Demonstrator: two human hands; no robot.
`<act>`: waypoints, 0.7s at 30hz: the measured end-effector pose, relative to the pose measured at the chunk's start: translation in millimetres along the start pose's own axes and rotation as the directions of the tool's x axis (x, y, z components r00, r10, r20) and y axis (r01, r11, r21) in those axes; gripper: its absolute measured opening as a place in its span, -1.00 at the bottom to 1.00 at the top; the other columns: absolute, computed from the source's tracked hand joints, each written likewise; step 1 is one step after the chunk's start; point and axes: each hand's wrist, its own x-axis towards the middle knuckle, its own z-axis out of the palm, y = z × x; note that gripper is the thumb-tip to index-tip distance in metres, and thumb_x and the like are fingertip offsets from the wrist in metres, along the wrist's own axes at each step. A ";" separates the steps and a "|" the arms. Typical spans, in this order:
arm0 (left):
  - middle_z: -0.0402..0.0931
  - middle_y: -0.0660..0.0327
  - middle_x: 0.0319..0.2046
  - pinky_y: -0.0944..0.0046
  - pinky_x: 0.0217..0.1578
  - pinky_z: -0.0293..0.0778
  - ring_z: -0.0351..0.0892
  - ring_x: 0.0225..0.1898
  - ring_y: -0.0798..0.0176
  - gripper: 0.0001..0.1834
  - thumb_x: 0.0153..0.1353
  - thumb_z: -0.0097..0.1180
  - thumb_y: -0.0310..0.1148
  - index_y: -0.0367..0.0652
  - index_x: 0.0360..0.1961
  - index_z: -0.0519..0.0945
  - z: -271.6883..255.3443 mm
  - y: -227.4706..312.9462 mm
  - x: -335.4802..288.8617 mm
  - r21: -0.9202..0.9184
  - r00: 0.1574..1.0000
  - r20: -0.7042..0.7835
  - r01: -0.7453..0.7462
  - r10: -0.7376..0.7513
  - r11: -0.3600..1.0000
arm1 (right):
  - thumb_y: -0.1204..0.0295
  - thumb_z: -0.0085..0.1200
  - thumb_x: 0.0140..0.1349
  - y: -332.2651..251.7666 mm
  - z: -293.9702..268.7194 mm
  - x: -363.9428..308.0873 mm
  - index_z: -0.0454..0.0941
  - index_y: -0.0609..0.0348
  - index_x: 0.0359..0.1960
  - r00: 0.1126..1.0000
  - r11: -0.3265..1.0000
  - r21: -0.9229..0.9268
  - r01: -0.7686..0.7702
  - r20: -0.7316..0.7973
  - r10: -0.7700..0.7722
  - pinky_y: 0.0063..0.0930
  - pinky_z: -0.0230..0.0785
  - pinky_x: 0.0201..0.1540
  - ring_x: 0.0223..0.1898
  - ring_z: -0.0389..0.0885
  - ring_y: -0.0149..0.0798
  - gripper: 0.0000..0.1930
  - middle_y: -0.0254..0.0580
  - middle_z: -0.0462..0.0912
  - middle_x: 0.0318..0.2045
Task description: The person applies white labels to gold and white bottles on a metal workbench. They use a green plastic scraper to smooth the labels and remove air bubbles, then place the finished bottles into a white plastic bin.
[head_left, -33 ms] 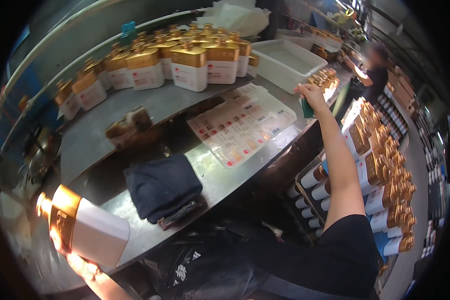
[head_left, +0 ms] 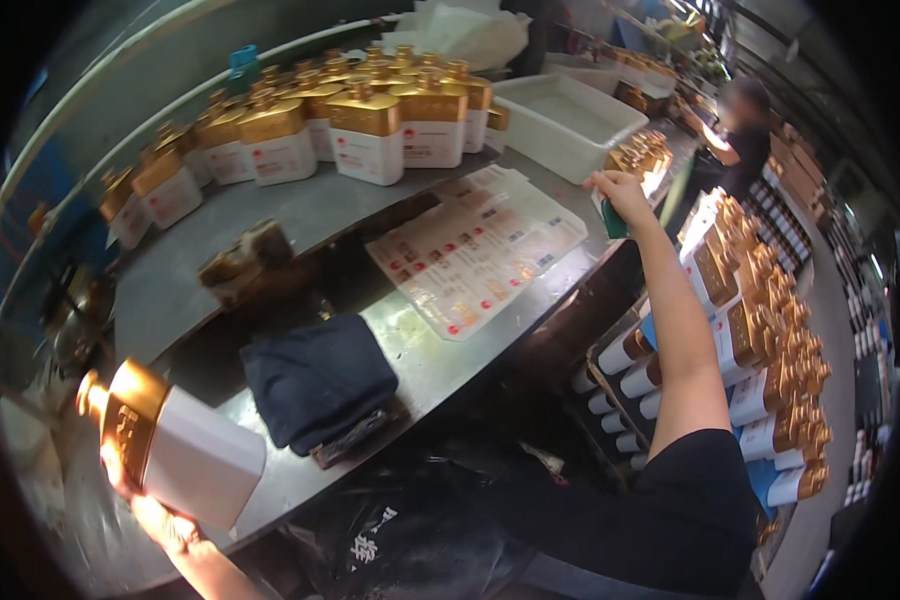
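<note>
My left hand [head_left: 168, 518] is closed around a flat-sided bottle [head_left: 205, 455], white with a gold shoulder and neck, tilted over the near left of the metal table. No print shows on the white side facing me. My right arm reaches far forward, and my right hand [head_left: 625, 195] is closed on a small flat green scraper-like piece [head_left: 615, 222], partly hidden by the fingers. Near that hand, a sheet of printed transfers [head_left: 480, 250] with red and dark marks lies on the table. A folded dark cloth [head_left: 318, 375] rests between the bottle and the sheet.
Several gold-topped white bottles [head_left: 365, 145] stand at the back. A white plastic tub [head_left: 570, 125] sits behind the sheet. Right of me are racks stacked with more bottles [head_left: 755, 370]. A brownish block [head_left: 245, 260] lies on the table. Another person [head_left: 740, 140] works at far right.
The table and its contents have shifted slightly left in view. Both hands keep their hold, and the bottle's tilt has changed only a little.
</note>
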 end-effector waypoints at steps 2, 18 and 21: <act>0.53 0.28 0.02 0.21 -0.02 0.54 0.53 0.00 0.26 -0.43 0.18 0.24 0.04 -0.03 0.12 0.49 63.9 -43.1 19.9 0.066 0.987 -0.118 0.118 -0.110 0.991 | 0.27 0.06 0.28 24.7 -7.2 -9.3 0.71 0.20 -0.28 0.996 0.991 -0.127 -0.031 0.076 0.040 -0.65 0.23 -0.47 -0.54 0.40 -0.58 -0.74 -0.44 0.51 -0.60; 0.50 0.19 0.05 0.23 -0.03 0.53 0.57 -0.03 0.24 -0.45 0.39 -0.08 0.05 -0.13 0.20 0.36 108.5 -123.3 79.1 0.461 0.951 -0.089 0.302 -0.295 0.835 | -0.12 0.38 -0.18 140.6 35.1 54.5 0.61 0.24 -0.35 0.919 0.690 -0.718 -0.087 0.209 0.334 -0.23 0.45 -0.26 -0.32 0.64 -0.02 -0.38 -0.02 0.67 -0.36; 0.48 0.14 0.07 0.18 0.01 0.51 0.54 0.02 0.20 -0.40 0.40 -0.11 0.07 -0.18 0.24 0.31 100.2 -120.3 65.6 0.529 0.951 -0.040 0.281 -0.308 0.801 | 0.02 0.42 -0.15 151.2 34.1 63.1 0.58 0.19 -0.57 0.923 0.777 -0.620 -0.111 0.225 0.311 -0.30 0.38 -0.40 -0.49 0.57 -0.18 -0.54 -0.15 0.61 -0.58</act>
